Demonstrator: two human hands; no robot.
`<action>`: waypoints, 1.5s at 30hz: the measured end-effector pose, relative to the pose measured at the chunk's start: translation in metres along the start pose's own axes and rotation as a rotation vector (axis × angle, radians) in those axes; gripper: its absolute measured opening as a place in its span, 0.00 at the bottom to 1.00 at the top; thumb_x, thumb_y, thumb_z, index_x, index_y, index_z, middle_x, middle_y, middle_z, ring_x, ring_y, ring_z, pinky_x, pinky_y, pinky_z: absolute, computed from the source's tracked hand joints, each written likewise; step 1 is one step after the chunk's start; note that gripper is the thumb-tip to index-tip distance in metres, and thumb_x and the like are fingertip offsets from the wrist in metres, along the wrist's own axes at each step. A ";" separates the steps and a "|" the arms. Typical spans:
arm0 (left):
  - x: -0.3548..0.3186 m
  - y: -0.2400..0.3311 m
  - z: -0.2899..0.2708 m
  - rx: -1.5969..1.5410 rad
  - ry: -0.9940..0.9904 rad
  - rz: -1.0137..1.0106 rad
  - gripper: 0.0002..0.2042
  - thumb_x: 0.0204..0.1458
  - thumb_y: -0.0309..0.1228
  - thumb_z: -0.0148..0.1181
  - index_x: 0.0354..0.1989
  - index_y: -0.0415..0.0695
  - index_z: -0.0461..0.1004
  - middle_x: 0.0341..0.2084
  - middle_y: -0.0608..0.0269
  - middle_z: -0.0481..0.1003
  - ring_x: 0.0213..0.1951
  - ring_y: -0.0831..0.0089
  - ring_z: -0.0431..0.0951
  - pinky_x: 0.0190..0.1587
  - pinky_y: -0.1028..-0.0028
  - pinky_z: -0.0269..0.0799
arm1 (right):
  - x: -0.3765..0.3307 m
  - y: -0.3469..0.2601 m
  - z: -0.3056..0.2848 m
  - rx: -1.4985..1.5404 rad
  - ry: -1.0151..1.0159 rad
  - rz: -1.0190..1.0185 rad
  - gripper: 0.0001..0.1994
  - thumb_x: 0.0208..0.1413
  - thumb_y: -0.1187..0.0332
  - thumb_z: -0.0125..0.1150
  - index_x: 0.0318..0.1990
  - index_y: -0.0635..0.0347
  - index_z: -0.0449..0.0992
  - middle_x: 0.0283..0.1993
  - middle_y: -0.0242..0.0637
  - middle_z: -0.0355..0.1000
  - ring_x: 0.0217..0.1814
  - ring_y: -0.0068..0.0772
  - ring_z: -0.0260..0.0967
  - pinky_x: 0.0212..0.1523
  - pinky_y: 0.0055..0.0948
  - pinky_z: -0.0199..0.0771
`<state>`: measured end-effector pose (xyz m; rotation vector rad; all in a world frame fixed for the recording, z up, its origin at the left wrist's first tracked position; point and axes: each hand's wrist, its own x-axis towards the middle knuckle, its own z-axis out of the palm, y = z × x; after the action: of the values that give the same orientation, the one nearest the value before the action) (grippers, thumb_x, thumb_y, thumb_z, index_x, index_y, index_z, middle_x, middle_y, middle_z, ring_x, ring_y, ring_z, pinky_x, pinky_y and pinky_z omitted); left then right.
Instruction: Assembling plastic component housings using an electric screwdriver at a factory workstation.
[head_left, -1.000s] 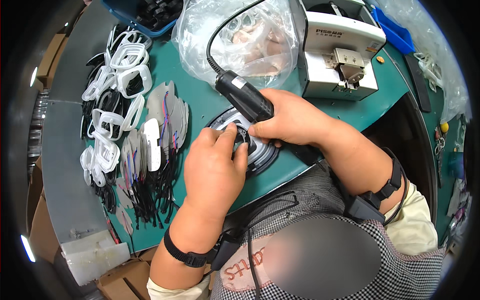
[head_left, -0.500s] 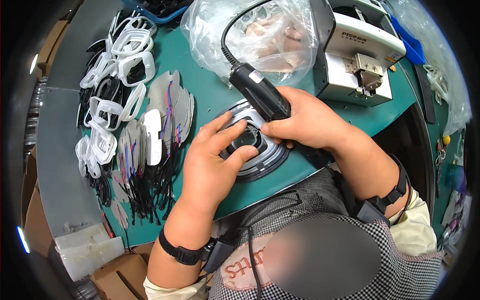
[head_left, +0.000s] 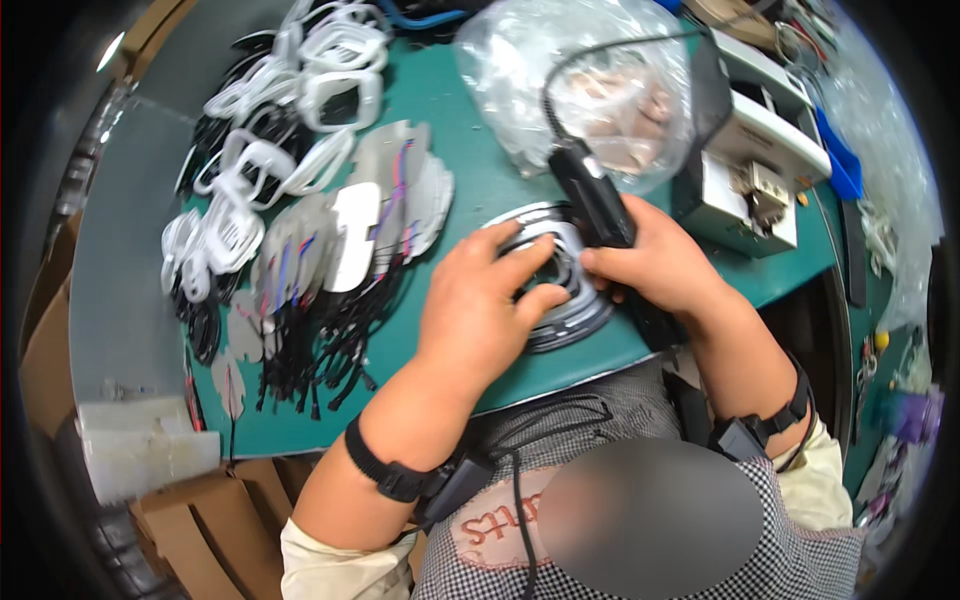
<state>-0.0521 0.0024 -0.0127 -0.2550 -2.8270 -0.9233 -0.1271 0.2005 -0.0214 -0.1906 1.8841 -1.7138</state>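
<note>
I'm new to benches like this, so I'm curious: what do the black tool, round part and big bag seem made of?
Tool: probably hard plastic, as its black body has a smooth, faint sheen. Round part: perhaps moulded plastic, with shiny grey and black rings; blur leaves metal possible. Bag: apparently thin, clear plastic film, judging by its crinkles, glare and see-through look.

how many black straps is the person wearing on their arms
2: one strap around the left forearm, another strap around the right forearm, whose hand grips the black corded tool. More could hide under the sleeves.
</note>
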 end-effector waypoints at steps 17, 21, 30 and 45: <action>-0.071 -0.095 -0.157 0.286 0.378 -0.231 0.26 0.45 0.36 0.68 0.54 0.43 0.74 0.49 0.47 0.74 0.53 0.51 0.72 0.57 0.61 0.66 | -0.057 -0.041 -0.011 -0.109 0.263 -0.338 0.24 0.44 0.74 0.60 0.52 0.67 0.66 0.49 0.42 0.69 0.28 0.26 0.72 0.23 0.25 0.73; -0.066 -0.133 -0.207 0.142 0.195 -0.667 0.36 0.47 0.49 0.65 0.60 0.35 0.67 0.53 0.40 0.73 0.54 0.54 0.74 0.57 0.65 0.67 | -0.067 -0.043 -0.026 -0.087 0.230 -0.380 0.26 0.44 0.68 0.64 0.51 0.70 0.64 0.50 0.44 0.68 0.27 0.26 0.71 0.21 0.24 0.72; -0.028 -0.183 -0.193 0.396 -0.254 -1.054 0.44 0.35 0.72 0.60 0.40 0.36 0.81 0.39 0.45 0.79 0.43 0.57 0.80 0.46 0.65 0.74 | -0.078 -0.049 -0.017 -0.094 0.296 -0.515 0.30 0.48 0.60 0.68 0.52 0.69 0.63 0.48 0.44 0.66 0.26 0.25 0.69 0.22 0.23 0.70; -0.095 -0.174 -0.210 -0.301 0.313 -0.464 0.35 0.53 0.50 0.55 0.63 0.37 0.59 0.56 0.55 0.67 0.54 0.65 0.67 0.55 0.66 0.63 | -0.097 -0.072 -0.053 0.203 0.547 -0.946 0.23 0.57 0.63 0.61 0.55 0.65 0.63 0.43 0.44 0.69 0.29 0.27 0.70 0.28 0.27 0.74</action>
<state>0.0240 -0.2724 0.0367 0.4933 -2.4855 -1.3425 -0.0936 0.2804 0.0784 -0.6721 2.1335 -2.7996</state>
